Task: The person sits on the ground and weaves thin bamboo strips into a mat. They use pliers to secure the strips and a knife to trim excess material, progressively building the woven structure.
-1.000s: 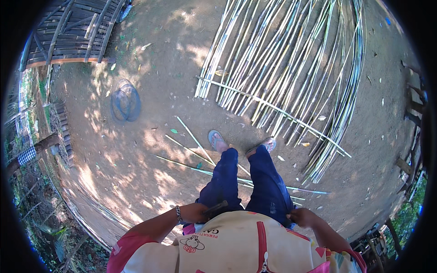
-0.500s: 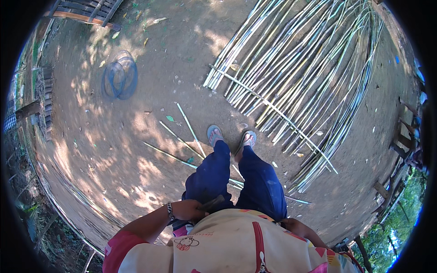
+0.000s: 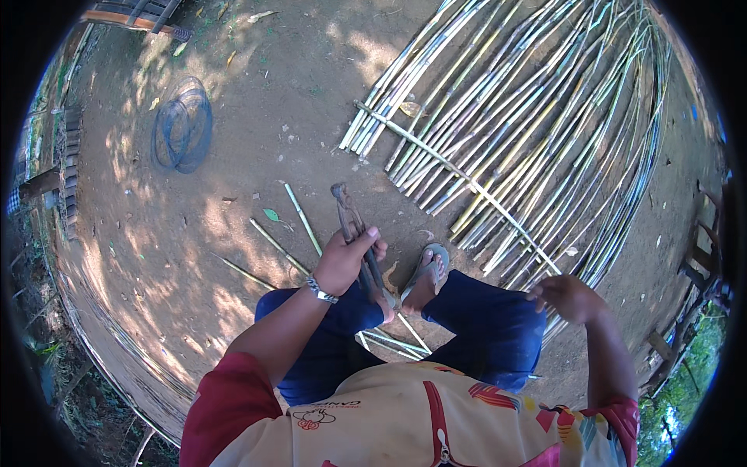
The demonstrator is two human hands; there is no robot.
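Note:
My left hand (image 3: 348, 257) is closed around a rusty metal pair of pincers (image 3: 348, 208) above my left foot. Its jaws point away from me, and its handles run back under the hand. A silvery bracelet circles that wrist. Beside my bent right knee, my right hand (image 3: 572, 298) hangs with loosely bent fingers partly apart and nothing visible in it. Beyond it, many long thin bamboo poles (image 3: 498, 117) lie spread like a fan. One pole (image 3: 459, 173) lies crosswise over their near ends.
A few short sticks (image 3: 302, 218) lie on the dirt left of my feet, with more between my legs. Farther left sits a round blue mesh net (image 3: 182, 124). A slatted wooden structure (image 3: 140, 17) is at the far left. Dry leaves dot the ground.
My knees have bent and my body has lowered. From the waist, my left hand has moved forward with the pincers, and my right hand has come out beside the right knee.

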